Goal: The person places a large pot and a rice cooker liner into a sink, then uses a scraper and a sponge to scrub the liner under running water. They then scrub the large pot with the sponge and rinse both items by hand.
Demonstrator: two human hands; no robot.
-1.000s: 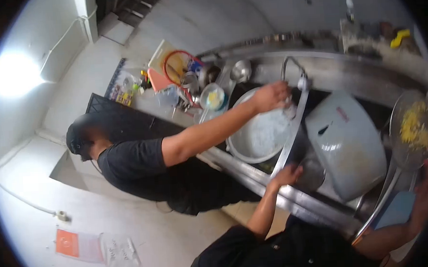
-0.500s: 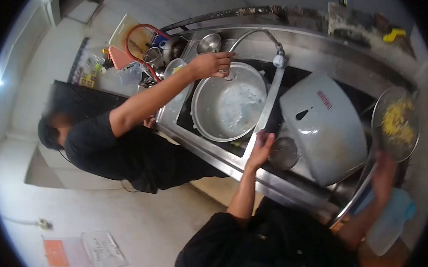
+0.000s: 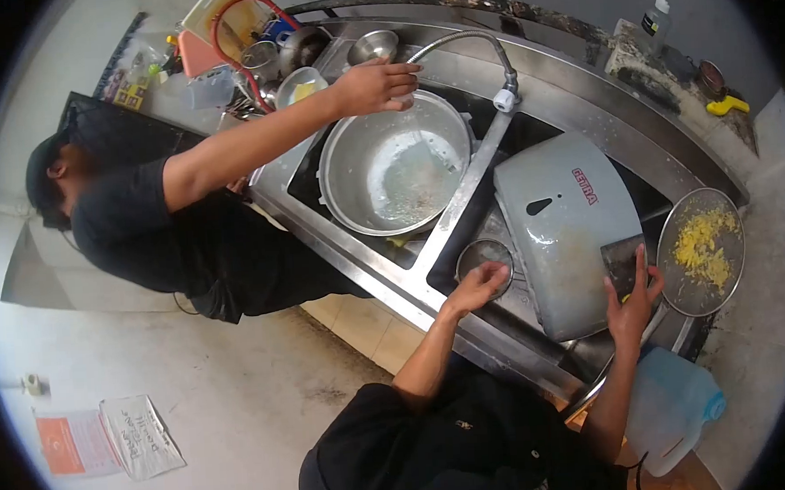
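My left hand (image 3: pixel 479 289) reaches over the near edge of the sink, fingers loosely bent and apart, overlapping the rim of a small round metal strainer (image 3: pixel 480 256). In my right hand (image 3: pixel 631 310) is a dark rectangular scouring pad (image 3: pixel 622 264) with a bit of yellow at its lower edge. The pad lies against the right side of a large grey curved metal cover (image 3: pixel 578 235) marked GETRA, which rests in the right basin. Right of this hand is a round mesh strainer (image 3: pixel 669 270) with yellow food scraps (image 3: pixel 705 245).
A co-worker (image 3: pixel 196 220) stands at the left, one hand (image 3: pixel 375 86) beside the flexible tap (image 3: pixel 509 70) over a large pot (image 3: pixel 332 186) holding some water. A blue-capped plastic jug (image 3: pixel 667 399) stands lower right; a soap bottle (image 3: pixel 656 20) sits on the back ledge.
My right hand has moved left from beside the mesh strainer onto the cover, the dark pad now in it. The dark thing near my left hand is gone from there. The view has shifted.
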